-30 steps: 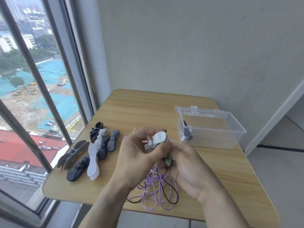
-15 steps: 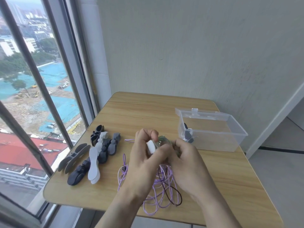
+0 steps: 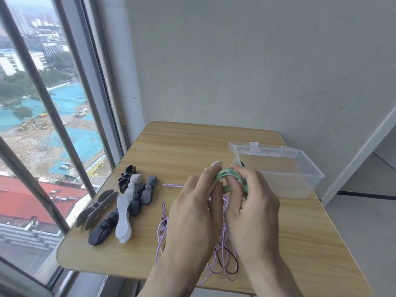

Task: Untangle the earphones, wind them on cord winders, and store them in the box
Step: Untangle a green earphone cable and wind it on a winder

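Winding step judged underway: purple earphone cord (image 3: pixel 216 262) trails at 6 o'clock, a green cord winder (image 3: pixel 230 175) is pinched centre-frame by left hand (image 3: pixel 192 213) and right hand (image 3: pixel 252 206), steady tension needed next; box (image 3: pixel 300 179) at 2 o'clock.

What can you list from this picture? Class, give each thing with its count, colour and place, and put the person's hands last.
Table: one, light wood, beside the window.
Box: one, clear plastic, open, far right of the table.
Spare cord winders: a cluster, black, grey and white, exact count unclear, left side of the table.
Earphone cords: a tangle, purple and dark, under the hands near the front edge.
Green winder: one, held between both hands.
Window: one, at left.
Left hand: one, gripping the green winder.
Right hand: one, gripping it too.
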Available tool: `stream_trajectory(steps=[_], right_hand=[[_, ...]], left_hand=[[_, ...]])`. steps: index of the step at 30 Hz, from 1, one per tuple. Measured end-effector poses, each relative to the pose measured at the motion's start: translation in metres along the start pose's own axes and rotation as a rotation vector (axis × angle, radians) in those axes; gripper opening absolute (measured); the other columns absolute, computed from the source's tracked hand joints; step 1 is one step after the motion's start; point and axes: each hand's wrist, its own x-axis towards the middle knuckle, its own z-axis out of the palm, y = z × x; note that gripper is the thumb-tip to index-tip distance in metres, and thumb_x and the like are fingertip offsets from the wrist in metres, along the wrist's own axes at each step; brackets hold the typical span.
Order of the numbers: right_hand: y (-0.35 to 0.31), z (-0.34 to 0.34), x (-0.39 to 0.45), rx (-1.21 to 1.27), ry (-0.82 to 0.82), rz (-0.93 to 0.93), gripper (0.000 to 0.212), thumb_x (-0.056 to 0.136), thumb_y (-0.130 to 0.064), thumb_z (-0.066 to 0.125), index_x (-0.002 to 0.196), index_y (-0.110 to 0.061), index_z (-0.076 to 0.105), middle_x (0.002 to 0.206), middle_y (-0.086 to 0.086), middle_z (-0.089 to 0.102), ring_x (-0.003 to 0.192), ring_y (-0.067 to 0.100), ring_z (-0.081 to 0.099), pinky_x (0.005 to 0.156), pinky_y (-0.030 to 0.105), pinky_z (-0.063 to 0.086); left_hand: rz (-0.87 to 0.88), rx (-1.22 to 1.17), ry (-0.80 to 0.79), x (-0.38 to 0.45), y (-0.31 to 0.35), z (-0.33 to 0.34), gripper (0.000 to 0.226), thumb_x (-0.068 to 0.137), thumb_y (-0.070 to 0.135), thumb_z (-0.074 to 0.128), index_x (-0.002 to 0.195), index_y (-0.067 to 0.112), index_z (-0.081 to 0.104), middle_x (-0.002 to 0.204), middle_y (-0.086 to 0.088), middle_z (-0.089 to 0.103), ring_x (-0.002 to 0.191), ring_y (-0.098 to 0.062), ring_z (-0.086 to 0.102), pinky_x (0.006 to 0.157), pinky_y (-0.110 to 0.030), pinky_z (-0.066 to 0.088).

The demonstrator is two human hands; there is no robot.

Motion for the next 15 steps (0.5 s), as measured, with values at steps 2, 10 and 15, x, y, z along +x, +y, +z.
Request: stream_trajectory(steps=[2,10,15], right_hand=[[-0.0015,0.0023,-0.0023,0.003,0.003,-0.038,0.019,0.096,-0.012,0.056,0.109,-0.005,0.067,0.101,0.000,0.068,0.095,0.007,0.061,0.087,0.003,0.038],[-0.0030,0.0047,-0.0084,0.053,-0.069,-0.097,0.010,0.095,-0.012,0.059,0.100,-0.011,0.067,0.090,-0.008,0.064,0.081,-0.002,0.054,0.075,0.002,0.038],[-0.0012,0.0039,-0.0094,0.100,-0.073,-0.107,0.008,0.090,-0.009,0.064,0.096,-0.010,0.070,0.085,-0.009,0.067,0.075,0.003,0.062,0.071,0.004,0.042]], left_hand=[[-0.016,0.000,0.054,0.0005,0.0011,-0.0018,0.038,0.099,0.031,0.044,0.134,0.034,0.057,0.105,0.011,0.066,0.089,-0.008,0.063,0.073,-0.030,0.049],[-0.154,-0.145,0.094,0.0023,0.0028,-0.0058,0.030,0.091,0.020,0.046,0.115,0.026,0.063,0.119,0.019,0.065,0.105,-0.007,0.064,0.085,-0.035,0.052],[-0.216,-0.194,0.100,0.0000,0.0022,-0.0073,0.029,0.094,0.004,0.052,0.111,0.026,0.061,0.114,0.025,0.065,0.095,-0.012,0.069,0.079,-0.037,0.056]])
